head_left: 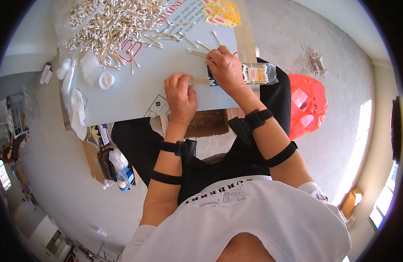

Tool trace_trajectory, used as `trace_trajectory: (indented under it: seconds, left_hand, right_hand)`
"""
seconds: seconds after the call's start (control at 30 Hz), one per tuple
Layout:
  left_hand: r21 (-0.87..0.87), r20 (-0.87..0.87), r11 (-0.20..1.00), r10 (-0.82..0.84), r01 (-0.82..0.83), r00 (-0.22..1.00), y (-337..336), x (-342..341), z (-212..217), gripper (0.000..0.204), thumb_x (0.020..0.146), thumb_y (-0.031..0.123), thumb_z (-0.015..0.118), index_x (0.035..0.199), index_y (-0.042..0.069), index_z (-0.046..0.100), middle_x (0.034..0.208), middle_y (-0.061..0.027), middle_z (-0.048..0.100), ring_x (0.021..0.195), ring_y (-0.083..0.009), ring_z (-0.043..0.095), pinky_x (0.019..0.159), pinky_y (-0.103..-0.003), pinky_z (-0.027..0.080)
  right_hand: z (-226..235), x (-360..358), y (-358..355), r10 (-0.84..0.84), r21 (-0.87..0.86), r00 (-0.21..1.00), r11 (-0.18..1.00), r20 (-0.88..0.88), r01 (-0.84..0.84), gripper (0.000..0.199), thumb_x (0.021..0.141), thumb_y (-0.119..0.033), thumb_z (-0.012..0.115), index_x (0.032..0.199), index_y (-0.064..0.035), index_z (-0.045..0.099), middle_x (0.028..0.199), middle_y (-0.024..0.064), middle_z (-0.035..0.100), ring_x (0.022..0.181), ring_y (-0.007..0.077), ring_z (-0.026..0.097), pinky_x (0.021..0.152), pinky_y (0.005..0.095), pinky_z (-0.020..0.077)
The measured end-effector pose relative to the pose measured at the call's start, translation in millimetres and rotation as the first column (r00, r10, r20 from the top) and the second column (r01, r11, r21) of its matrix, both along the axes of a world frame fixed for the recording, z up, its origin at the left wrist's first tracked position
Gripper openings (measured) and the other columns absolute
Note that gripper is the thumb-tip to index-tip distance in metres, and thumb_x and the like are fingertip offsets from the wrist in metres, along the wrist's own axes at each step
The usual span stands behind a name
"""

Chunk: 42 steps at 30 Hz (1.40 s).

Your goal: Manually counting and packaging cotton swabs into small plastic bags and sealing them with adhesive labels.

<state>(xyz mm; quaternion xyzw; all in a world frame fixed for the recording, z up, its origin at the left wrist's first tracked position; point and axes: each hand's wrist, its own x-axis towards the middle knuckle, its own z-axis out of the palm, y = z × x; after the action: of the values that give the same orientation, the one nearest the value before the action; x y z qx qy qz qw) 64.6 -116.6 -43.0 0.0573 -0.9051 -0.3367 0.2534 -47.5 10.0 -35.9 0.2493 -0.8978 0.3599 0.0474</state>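
Observation:
My left hand [180, 97] is closed around a small bundle of cotton swabs [202, 81], whose white tips point right. Just right of it, my right hand [227, 70] is closed, fingertips pinched on a few loose cotton swabs [196, 53] lying at the board's surface. Beside the right hand's wrist sits a clear pack of cotton swabs [255, 73] with a yellow label card inside. A large heap of loose swabs [116, 28] covers the far left of the grey board [136, 91]. Several yellow cards [223, 13] lie at the far right.
A small round white tub [106, 80] stands near the board's left side, by crumpled clear plastic. Below the near edge is an open cardboard box [208, 123]. A red plastic bag [308, 107] lies right of my leg; a box of odds and ends [96, 161] is at left.

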Motion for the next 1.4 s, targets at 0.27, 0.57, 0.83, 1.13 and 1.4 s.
trace_trajectory:
  seconds: [0.27,0.57,0.83,1.13,1.4]
  left_hand:
    - [0.024,0.011,1.000,0.010,-0.010,1.000,4,-1,4,0.037,0.069,-0.004,0.065,0.105,0.004,0.061,0.110,-0.0107,0.056,0.106,-0.0337,0.050,0.092,-0.045,0.041]
    - [-0.152,0.140,0.987,-0.034,0.055,0.990,-1,-3,3,0.034,0.079,0.012,0.068,0.111,0.007,0.062,0.116,-0.0104,0.054,0.114,-0.0318,0.047,0.095,-0.045,0.035]
    - [-0.183,0.128,0.963,-0.174,0.196,0.976,3,0,19,0.043,0.078,0.029,0.068,0.115,0.007,0.061,0.124,-0.0113,0.052,0.121,-0.0330,0.043,0.100,-0.046,0.031]
    - [-0.135,0.170,0.938,-0.297,0.320,0.940,-15,3,12,0.041,0.075,0.016,0.070,0.115,0.009,0.062,0.120,-0.0073,0.054,0.120,-0.0296,0.045,0.104,-0.045,0.031]
    - [-0.194,0.130,0.952,-0.213,0.236,0.968,-4,-2,9,0.039,0.074,0.017,0.072,0.111,0.009,0.063,0.109,-0.0059,0.054,0.108,-0.0284,0.049,0.099,-0.043,0.034]
  right_hand:
    - [-6,5,-1,0.099,0.102,0.992,0.991,-0.075,-0.091,0.009,0.077,-0.010,0.067,0.077,-0.0058,0.058,0.081,0.0120,0.057,0.071,0.0331,0.063,0.060,0.0417,0.0519]
    - [6,-14,6,-0.182,-0.168,0.976,0.965,0.123,0.201,0.014,0.079,-0.014,0.069,0.086,-0.0051,0.061,0.087,0.0147,0.058,0.081,0.0339,0.061,0.069,0.0448,0.0501]
    - [12,-35,-23,0.132,0.189,0.983,0.976,-0.127,-0.107,0.013,0.072,-0.010,0.071,0.083,-0.0061,0.065,0.089,0.0125,0.058,0.085,0.0305,0.062,0.071,0.0420,0.0521]
    - [2,-32,-36,0.103,0.084,0.990,0.992,-0.098,-0.095,0.010,0.076,-0.014,0.069,0.080,-0.0071,0.062,0.086,0.0092,0.057,0.086,0.0301,0.060,0.070,0.0412,0.0506]
    - [-7,-35,-44,0.080,0.203,0.986,0.978,-0.147,-0.049,0.013,0.075,-0.013,0.069,0.083,-0.0075,0.062,0.088,0.0102,0.057,0.086,0.0311,0.060,0.071,0.0421,0.0510]
